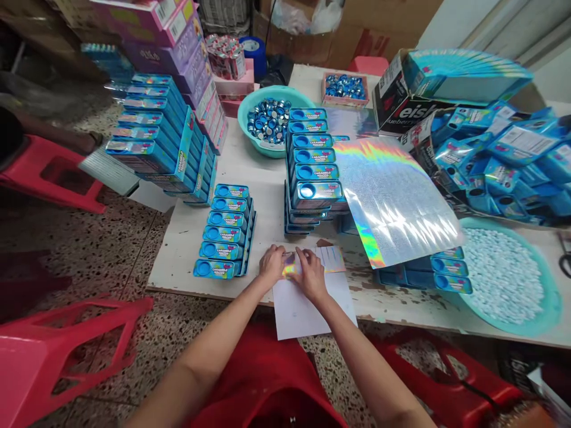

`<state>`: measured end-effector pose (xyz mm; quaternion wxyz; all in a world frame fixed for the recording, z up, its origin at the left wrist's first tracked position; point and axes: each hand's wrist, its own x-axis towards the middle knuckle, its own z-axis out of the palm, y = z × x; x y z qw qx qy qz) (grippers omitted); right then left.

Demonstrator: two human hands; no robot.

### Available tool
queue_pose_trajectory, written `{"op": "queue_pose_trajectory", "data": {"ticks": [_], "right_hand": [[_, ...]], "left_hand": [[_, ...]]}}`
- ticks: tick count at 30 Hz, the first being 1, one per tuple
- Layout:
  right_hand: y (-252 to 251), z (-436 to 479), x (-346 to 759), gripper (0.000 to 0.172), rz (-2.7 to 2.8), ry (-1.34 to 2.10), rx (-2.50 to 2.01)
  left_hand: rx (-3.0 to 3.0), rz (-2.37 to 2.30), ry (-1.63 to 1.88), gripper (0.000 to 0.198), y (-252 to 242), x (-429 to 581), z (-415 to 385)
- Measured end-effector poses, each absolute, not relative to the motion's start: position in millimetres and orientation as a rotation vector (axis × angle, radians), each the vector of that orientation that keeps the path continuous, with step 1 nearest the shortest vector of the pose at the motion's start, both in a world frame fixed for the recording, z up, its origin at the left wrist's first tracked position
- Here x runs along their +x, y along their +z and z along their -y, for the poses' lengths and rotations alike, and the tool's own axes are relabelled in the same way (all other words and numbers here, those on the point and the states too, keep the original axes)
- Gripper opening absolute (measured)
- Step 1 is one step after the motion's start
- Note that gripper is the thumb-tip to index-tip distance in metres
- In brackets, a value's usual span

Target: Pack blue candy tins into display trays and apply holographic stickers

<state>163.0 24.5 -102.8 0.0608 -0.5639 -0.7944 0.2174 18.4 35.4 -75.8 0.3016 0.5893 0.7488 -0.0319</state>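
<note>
At lower centre, left hand (272,266) and right hand (311,274), nearly closed, pinch shiny foil (289,267), likely light, bendy, best edge-held.

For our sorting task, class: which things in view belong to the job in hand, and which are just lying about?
Likely in the job: left hand, right hand, shiny strip, white paper, large shiny sheet.

Seemingly lying about: blue roll, red stools, purple boxes.

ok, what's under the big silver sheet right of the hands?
Blue boxes show along the near edge of the silver sheet. The sheet covers the rest, so how many there are can't be seen.
</note>
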Motion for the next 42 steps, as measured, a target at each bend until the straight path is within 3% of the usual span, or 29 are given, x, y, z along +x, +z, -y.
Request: {"op": "queue_pose_trajectory", "data": {"ticks": [13,18,23,26,29,32,36,42], "right_hand": [[-121,-8,157,0.028,2.413,0.335,-1.357],[-94,-22,159,0.020,2.197,0.599,-1.433],[-34,-21,166,0.017,1.802,0.952,-1.465],[6,-15,167,0.016,1.664,1.005,-1.496],[35,-7,166,0.017,1.571,1.111,-1.495],[52,5,159,0.019,1.474,1.239,-1.461],[60,24,132,0.020,1.312,1.308,-1.465],[52,51,46,0.024,1.247,1.190,-1.435]], "left_hand": [[1.501,-1.915,-0.022,0.019,-78,2,-33],[1.571,-1.923,0.019,0.022,-83,5,-33],[1.615,-1.966,0.103,0.026,-80,8,-33],[1.492,-1.883,0.557,0.033,-58,10,-22],[1.074,-1.339,1.098,0.047,-24,13,0],[0.773,-1.035,1.040,0.053,11,13,22],[0.733,-1.312,0.892,0.028,48,-9,46],[0.973,-1.639,0.759,0.030,85,-97,73]]}}
